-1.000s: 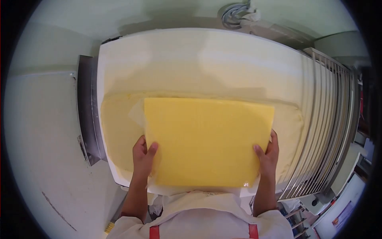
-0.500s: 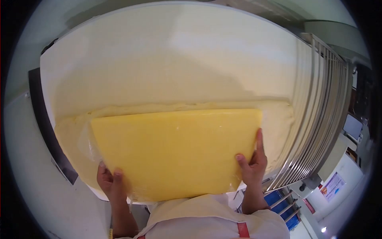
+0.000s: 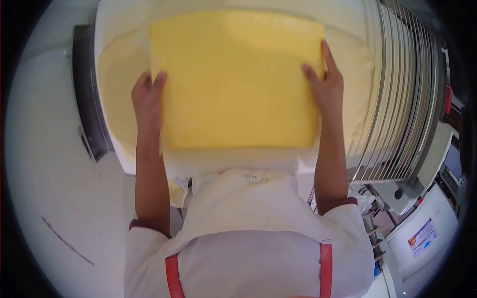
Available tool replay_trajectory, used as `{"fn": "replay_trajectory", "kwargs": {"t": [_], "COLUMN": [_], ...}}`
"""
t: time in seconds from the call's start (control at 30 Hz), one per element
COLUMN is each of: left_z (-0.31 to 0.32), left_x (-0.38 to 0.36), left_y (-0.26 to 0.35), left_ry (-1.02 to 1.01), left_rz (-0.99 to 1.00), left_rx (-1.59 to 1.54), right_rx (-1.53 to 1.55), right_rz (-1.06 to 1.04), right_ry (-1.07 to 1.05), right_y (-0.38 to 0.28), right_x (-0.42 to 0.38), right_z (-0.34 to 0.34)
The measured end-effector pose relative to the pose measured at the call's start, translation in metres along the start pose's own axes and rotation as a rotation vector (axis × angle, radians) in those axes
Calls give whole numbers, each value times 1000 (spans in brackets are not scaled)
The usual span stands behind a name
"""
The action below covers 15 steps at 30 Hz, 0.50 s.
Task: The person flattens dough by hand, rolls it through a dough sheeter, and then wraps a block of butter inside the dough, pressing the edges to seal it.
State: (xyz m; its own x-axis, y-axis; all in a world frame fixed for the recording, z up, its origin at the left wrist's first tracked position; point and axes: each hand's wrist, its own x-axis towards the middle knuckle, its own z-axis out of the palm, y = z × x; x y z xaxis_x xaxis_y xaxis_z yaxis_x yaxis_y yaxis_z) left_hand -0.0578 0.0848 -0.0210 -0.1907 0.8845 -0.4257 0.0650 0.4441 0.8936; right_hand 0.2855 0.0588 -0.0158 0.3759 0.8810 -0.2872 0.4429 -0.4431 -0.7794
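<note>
Head view, looking straight down over my own white jacket point(image 3: 248, 233). At far left I see pale floor point(image 3: 44, 164), then the dark metal side frame point(image 3: 87, 94) of the machine that carries the white belt point(image 3: 112, 30). On that belt lies a pale dough sheet point(image 3: 117, 94), which spreads out past both sides of the yellow slab point(image 3: 233, 79). The slab is a flat rectangle lying on the dough, roughly central on it, and its top edge runs out of the frame. Its long axis appears to run left to right across the view, parallel to my shoulders, with its short sides facing the frame at left and the grille at right; its near long edge faces me, just above the bare strip of belt in front of my chest. My left hand point(image 3: 148, 97) is clasped on the slab's left edge, thumb lying on the top face and the fingers wrapped round the side, partly hidden. My right hand point(image 3: 325, 82) grips the right edge in the same manner, thumb on top, the index finger stretched along the edge towards the far corner. Right of the slab the dough shows again, then the slatted steel grille point(image 3: 397, 94) standing beside the belt. At far right and below I see a white machine housing with a coloured label point(image 3: 422, 238).
</note>
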Motion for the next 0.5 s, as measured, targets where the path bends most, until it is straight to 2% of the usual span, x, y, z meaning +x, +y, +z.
{"fn": "replay_trajectory", "kwargs": {"t": [0.03,0.13,0.33,0.43,0.5], "left_z": [-1,-4,-6,-12,-19], "left_x": [-2,7,6,12,13], "left_y": [-1,-17,-21,-25,-23], "left_ry": [-8,3,-16,10,-13], "left_rz": [-2,56,109,155,168], "left_rx": [-77,-151,-118,33,98], "right_rx": [11,23,-187,-246,-404], "right_rz": [58,-93,-184,-250,-209], "right_ry": [-21,50,101,158,265], "right_y": [-3,17,16,17,4], "right_x": [-2,1,-5,-5,-15], "right_z": [-2,4,0,3,4]}}
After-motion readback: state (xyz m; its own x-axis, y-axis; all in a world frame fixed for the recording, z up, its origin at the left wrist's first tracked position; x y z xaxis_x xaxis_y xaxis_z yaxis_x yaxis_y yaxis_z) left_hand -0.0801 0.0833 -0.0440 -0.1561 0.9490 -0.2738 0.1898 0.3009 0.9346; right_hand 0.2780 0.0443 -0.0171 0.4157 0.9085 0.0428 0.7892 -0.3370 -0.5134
